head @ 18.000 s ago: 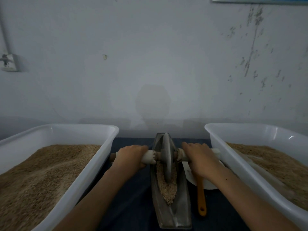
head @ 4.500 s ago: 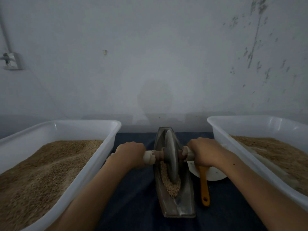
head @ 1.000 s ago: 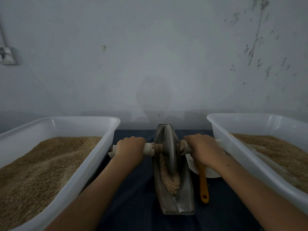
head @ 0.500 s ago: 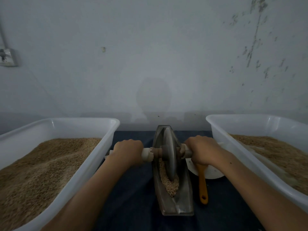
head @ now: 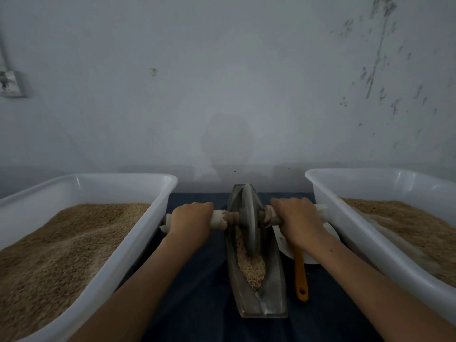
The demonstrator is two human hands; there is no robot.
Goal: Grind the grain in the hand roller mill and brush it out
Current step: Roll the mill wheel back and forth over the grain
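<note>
A boat-shaped metal trough (head: 272,296) lies lengthwise on the dark cloth in the middle. A grey roller wheel (head: 249,215) stands upright in it on a cross axle with pale handles. My left hand (head: 191,222) grips the left handle and my right hand (head: 297,222) grips the right one. Pale grain (head: 251,267) is heaped in the trough in front of the wheel. An orange brush handle (head: 301,277) lies right of the trough, its head hidden under my right wrist.
Two large white tubs flank the mill, each holding brown grain: the left tub (head: 138,233) and the right tub (head: 350,230). A white plate (head: 283,244) sits under the brush. A grey wall stands close behind.
The wheel and both hands have rolled back and forth along the trough; in the last half second they shifted slightly away from me. My grip on both handles is unchanged.
</note>
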